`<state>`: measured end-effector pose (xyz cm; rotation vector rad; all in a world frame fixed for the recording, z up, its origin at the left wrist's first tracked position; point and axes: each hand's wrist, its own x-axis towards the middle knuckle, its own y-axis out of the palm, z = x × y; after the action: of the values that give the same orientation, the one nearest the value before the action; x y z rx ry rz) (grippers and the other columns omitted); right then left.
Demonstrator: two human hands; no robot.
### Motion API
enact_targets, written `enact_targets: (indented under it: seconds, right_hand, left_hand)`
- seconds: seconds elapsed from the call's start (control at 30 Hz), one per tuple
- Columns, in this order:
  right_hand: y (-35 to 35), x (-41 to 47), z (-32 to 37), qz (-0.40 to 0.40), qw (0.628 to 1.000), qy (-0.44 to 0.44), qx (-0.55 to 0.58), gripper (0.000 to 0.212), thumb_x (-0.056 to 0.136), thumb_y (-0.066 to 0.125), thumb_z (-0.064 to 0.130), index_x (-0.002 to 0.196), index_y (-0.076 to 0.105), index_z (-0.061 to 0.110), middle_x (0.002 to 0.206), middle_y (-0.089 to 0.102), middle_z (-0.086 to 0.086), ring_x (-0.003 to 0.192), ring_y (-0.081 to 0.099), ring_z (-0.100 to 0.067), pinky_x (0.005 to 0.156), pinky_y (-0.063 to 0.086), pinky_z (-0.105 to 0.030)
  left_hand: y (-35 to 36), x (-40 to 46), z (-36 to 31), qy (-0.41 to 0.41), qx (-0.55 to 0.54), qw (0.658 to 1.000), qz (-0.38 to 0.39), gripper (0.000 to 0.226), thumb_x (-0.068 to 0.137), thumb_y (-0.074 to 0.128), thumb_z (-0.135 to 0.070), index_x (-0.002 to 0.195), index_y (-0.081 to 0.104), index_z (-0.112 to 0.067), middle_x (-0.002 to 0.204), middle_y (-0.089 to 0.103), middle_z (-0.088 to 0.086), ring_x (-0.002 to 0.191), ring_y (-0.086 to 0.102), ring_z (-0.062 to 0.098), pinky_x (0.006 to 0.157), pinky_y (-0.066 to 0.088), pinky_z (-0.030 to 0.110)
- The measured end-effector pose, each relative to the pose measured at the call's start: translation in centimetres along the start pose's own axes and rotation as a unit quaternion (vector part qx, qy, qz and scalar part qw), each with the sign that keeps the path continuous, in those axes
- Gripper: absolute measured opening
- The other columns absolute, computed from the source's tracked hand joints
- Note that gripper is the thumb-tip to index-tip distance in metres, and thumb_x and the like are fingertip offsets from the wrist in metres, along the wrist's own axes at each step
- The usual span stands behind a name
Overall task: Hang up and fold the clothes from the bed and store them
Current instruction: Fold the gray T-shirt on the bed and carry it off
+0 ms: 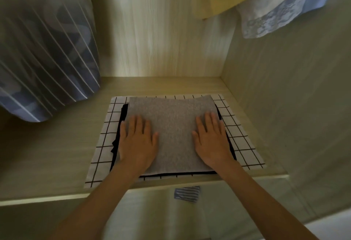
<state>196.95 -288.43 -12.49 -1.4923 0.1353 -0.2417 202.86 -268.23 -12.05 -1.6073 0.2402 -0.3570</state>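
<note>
On the wardrobe shelf (62,156), both hands, left hand (137,141) and right hand (212,139), pressed flat with straight, released fingers (208,120) on the folded grey garment (173,125) topping the stack; even pressure would likely keep it square.

Bare shelf (57,154) left of the stack (171,131) (striped garment (47,59) overhangs).
</note>
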Motion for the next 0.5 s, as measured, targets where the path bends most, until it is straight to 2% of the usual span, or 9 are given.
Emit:
enact_targets:
  seconds: [0.07,0.13,0.2,0.3,0.4,0.5]
  right_hand:
    - [-0.2,1.7,1.4,0.005,0.999,-0.038,0.034,0.058,0.106,0.009,0.043,0.157,0.001,0.017,0.164,-0.014,-0.009,0.149,-0.021,-0.021,0.117,-0.018,-0.036]
    - [0.0,4.1,2.8,0.01,0.997,-0.063,0.051,0.055,0.107,0.015,0.039,0.158,0.007,0.019,0.165,-0.006,-0.007,0.151,-0.016,-0.02,0.119,-0.014,-0.036]
    - [0.6,6.3,3.6,0.006,0.996,-0.079,0.035,0.057,0.106,0.011,0.044,0.157,0.013,0.021,0.166,0.004,-0.007,0.152,-0.007,-0.019,0.12,-0.011,-0.038]
    - [1.1,7.8,3.1,-0.013,0.997,-0.076,0.022,0.075,0.093,-0.005,0.055,0.156,0.021,0.023,0.163,0.019,-0.006,0.152,0.007,-0.019,0.121,-0.008,-0.037]
    - [1.1,8.4,1.0,-0.038,0.998,-0.053,0.016,0.06,0.103,0.009,0.05,0.155,0.025,0.023,0.162,0.022,-0.007,0.151,0.011,-0.021,0.122,-0.006,-0.037]
    - [0.8,9.0,-1.4,-0.025,0.999,0.009,0.039,0.056,0.105,0.014,0.047,0.156,0.022,0.024,0.164,0.014,-0.007,0.152,0.004,-0.023,0.122,-0.004,-0.042]
  left_hand:
    - [-0.5,2.3,-0.9,0.046,-0.019,0.999,-0.014,0.059,0.103,0.008,-0.043,0.156,0.007,-0.017,0.164,0.0,0.008,0.151,-0.006,0.024,0.119,-0.009,0.042]
    - [-0.2,5.0,-1.8,0.092,-0.035,0.995,-0.012,0.055,0.106,0.017,-0.037,0.156,0.007,-0.019,0.164,-0.001,0.006,0.151,-0.006,0.022,0.12,-0.005,0.041]
    - [0.8,7.3,-1.9,0.105,-0.03,0.994,0.009,0.057,0.104,0.013,-0.044,0.156,0.006,-0.021,0.164,-0.002,0.006,0.151,-0.007,0.022,0.12,-0.007,0.041]
    - [2.3,9.3,0.3,0.077,-0.041,0.996,0.027,0.069,0.095,-0.001,-0.061,0.156,0.0,-0.028,0.164,-0.005,0.005,0.151,-0.008,0.022,0.119,-0.011,0.043]
    - [2.8,10.0,3.1,0.044,-0.067,0.996,0.027,0.077,0.088,-0.007,-0.065,0.156,0.0,-0.029,0.164,0.001,0.005,0.151,-0.003,0.022,0.12,-0.005,0.046]
    - [2.7,9.7,3.9,0.025,-0.075,0.996,0.038,0.068,0.097,-0.001,-0.058,0.156,0.003,-0.025,0.164,0.004,0.003,0.151,-0.003,0.019,0.121,-0.003,0.046]
